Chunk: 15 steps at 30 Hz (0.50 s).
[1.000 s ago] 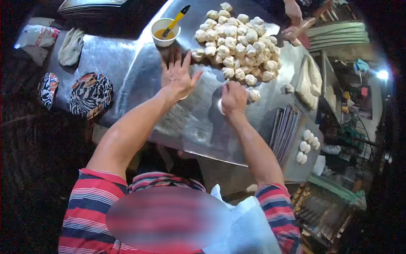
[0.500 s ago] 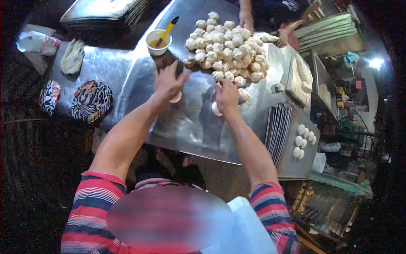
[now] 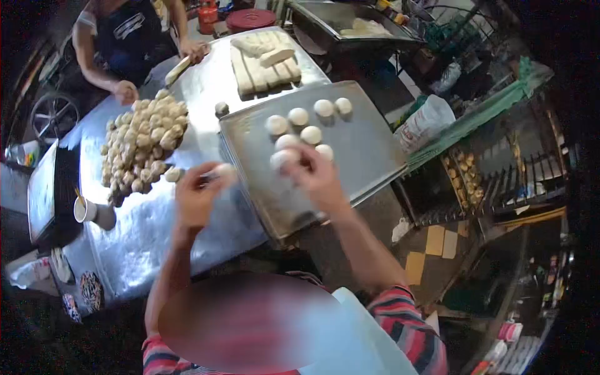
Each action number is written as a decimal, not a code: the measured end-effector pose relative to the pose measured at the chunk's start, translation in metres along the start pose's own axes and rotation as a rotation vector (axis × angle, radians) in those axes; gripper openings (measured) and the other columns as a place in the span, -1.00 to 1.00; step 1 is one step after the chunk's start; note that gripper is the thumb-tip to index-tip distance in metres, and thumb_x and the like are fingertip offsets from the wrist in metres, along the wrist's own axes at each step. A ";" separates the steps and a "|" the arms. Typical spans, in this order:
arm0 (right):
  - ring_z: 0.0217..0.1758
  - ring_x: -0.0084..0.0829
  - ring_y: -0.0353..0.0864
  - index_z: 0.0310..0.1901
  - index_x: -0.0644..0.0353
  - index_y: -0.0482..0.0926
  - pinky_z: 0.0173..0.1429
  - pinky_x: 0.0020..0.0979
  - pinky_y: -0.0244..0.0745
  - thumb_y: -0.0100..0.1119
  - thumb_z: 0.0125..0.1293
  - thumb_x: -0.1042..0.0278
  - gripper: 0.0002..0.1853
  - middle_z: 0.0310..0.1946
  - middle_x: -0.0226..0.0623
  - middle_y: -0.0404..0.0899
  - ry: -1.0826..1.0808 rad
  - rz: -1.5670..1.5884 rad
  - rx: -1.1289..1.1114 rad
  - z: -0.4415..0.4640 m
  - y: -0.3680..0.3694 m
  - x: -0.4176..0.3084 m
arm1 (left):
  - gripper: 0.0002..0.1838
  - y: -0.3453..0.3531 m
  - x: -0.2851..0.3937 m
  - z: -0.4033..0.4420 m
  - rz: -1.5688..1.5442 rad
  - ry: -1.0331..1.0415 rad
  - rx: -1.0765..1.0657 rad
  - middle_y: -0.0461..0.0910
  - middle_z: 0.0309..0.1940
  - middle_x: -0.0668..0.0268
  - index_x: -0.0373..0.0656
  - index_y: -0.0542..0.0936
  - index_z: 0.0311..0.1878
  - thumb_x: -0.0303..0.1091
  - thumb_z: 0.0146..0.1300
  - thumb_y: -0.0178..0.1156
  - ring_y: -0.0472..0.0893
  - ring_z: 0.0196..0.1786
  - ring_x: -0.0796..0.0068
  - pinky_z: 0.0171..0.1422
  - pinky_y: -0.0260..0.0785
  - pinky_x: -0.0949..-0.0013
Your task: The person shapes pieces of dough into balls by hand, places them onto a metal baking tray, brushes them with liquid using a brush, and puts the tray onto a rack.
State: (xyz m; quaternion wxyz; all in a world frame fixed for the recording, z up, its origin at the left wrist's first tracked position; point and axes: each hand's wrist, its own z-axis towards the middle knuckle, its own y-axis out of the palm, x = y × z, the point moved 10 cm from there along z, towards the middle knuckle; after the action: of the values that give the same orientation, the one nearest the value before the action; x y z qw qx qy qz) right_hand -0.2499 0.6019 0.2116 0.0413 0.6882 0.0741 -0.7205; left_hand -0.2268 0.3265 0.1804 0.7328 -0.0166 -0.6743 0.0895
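My left hand [image 3: 195, 195] is raised over the metal table, its fingers closed around a smooth white dough ball [image 3: 225, 172]. Over the metal tray [image 3: 369, 147], my right hand [image 3: 317, 182] is blurred, its fingers curled at another white dough ball [image 3: 284, 160]. Whether that ball touches the tray I cannot tell. Several round dough balls [image 3: 310, 134] sit in loose rows by the right hand, partly covered by it. Left of my left hand lies a large heap of rough dough pieces [image 3: 144, 134], with one piece [image 3: 174, 174] close to my fingers.
Across the metal table [image 3: 150, 250], a co-worker's hand [image 3: 194, 51] holds a dough strip [image 3: 177, 70]. Cut dough slabs [image 3: 262, 69] lie behind the tray. A white cup [image 3: 85, 210] with a brush stands at the left. A white bag [image 3: 428, 119] is beyond the tray's right side.
My view has swung right toward the tray. Both hands have moved from the table beside the heap: the right over the tray, the left lifted with a dough ball.
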 end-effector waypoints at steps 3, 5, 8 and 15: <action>-0.03 -0.47 0.73 0.19 0.34 0.62 0.03 -0.47 0.65 0.37 0.46 0.48 -0.67 0.01 -0.24 0.74 -0.051 -0.320 0.254 0.038 -0.150 0.015 | -0.66 0.148 0.083 0.049 0.179 0.317 -0.096 0.79 -0.09 0.24 -0.12 0.77 0.10 -0.41 0.25 0.50 0.72 -0.01 0.20 0.16 0.56 0.17; -0.03 -0.42 0.75 0.14 0.31 0.66 0.03 -0.38 0.66 0.36 0.45 0.44 -0.71 -0.06 -0.18 0.76 -0.025 -0.269 0.316 0.061 -0.204 0.033 | -0.62 0.222 0.089 0.078 0.398 0.393 -0.137 0.81 -0.06 0.21 -0.08 0.77 0.13 -0.33 0.24 0.51 0.74 0.04 0.12 0.26 0.51 0.10; -0.01 -0.37 0.76 0.09 0.31 0.68 0.07 -0.33 0.66 0.37 0.42 0.43 -0.73 -0.07 -0.13 0.77 0.029 -0.305 0.267 0.087 -0.234 0.042 | -0.64 0.279 0.074 0.111 0.592 0.207 -0.141 0.84 -0.07 0.22 0.01 0.78 0.11 -0.20 0.25 0.48 0.77 0.06 0.14 0.34 0.46 0.07; 0.04 -0.22 0.78 0.10 0.29 0.72 0.21 -0.24 0.61 0.35 0.39 0.45 -0.72 -0.01 -0.08 0.75 0.024 -0.480 0.116 0.127 -0.239 0.084 | -0.67 0.303 0.059 0.131 0.923 0.224 -0.129 0.83 -0.15 0.22 0.06 0.81 0.02 -0.03 0.28 0.40 0.75 0.04 0.11 0.28 0.47 -0.04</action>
State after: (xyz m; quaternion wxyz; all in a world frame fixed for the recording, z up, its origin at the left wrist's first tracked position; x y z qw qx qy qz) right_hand -0.4181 0.8206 0.1452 -0.1715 0.6605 0.1947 -0.7045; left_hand -0.3849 0.6207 0.2067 0.6822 -0.3693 -0.5173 0.3614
